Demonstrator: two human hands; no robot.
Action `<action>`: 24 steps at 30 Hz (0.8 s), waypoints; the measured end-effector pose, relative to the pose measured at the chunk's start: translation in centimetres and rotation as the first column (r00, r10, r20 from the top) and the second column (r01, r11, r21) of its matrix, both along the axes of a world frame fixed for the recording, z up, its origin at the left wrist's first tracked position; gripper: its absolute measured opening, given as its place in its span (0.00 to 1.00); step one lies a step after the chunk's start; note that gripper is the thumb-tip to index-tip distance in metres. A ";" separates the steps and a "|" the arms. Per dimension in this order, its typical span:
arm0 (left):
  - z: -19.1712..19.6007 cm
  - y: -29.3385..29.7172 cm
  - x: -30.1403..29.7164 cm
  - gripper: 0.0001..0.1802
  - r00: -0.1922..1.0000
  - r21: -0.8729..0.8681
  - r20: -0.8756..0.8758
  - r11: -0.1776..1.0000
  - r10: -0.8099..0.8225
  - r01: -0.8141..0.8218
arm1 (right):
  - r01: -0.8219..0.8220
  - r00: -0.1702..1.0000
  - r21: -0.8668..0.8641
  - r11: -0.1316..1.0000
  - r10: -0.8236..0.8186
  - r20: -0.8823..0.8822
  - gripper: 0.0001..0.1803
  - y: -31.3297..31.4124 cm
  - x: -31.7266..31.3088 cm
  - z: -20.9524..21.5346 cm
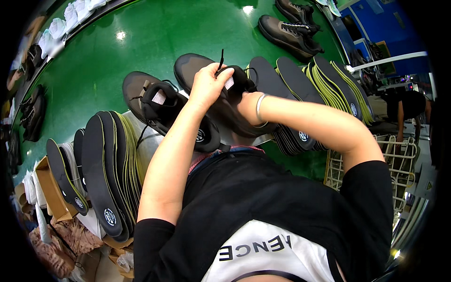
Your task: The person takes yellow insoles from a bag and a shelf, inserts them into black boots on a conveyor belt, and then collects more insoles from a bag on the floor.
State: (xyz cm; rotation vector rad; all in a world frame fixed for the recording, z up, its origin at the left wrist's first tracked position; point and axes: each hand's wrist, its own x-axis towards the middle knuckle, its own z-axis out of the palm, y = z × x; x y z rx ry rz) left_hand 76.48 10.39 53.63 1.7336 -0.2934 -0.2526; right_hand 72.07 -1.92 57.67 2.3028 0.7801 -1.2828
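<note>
A brown and black lace-up shoe [225, 110] lies in front of me, toe pointing away and to the left. My left hand [210, 85] is closed on its upper by the tongue, thumb and fingers pinching near a black lace end that sticks up. At the shoe's opening, toward the heel, is my right hand [250, 107], a silver bangle on its wrist. Its fingers go out of sight in or behind the collar, so their grip is hidden. Left of this shoe sits a matching shoe [145, 96] with loose laces and a pale label inside.
Stacked black insoles with yellow-green edges [110, 174] stand at left, and more insole stacks [324, 84] at right. Beyond lies a green surface [155, 40] with another pair of shoes [289, 35] at its far right. A white wire rack [399, 155] stands at right, near another person [408, 105].
</note>
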 end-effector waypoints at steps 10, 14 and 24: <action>0.3 -0.9 0.0 0.15 0.996 -0.019 0.073 0.998 0.054 -0.052 | -0.088 0.985 0.107 0.990 0.071 0.157 0.10 -2.1 -1.7 -2.4; 0.6 0.2 -0.1 0.16 0.997 0.054 0.055 0.997 0.052 -0.055 | 0.209 0.950 0.334 0.919 -0.272 0.153 0.16 -0.5 0.4 -5.3; -0.2 -1.2 -2.0 0.14 0.942 0.103 0.250 0.961 0.223 -0.255 | 0.009 0.992 0.327 0.945 -0.049 0.116 0.19 0.3 4.5 -11.9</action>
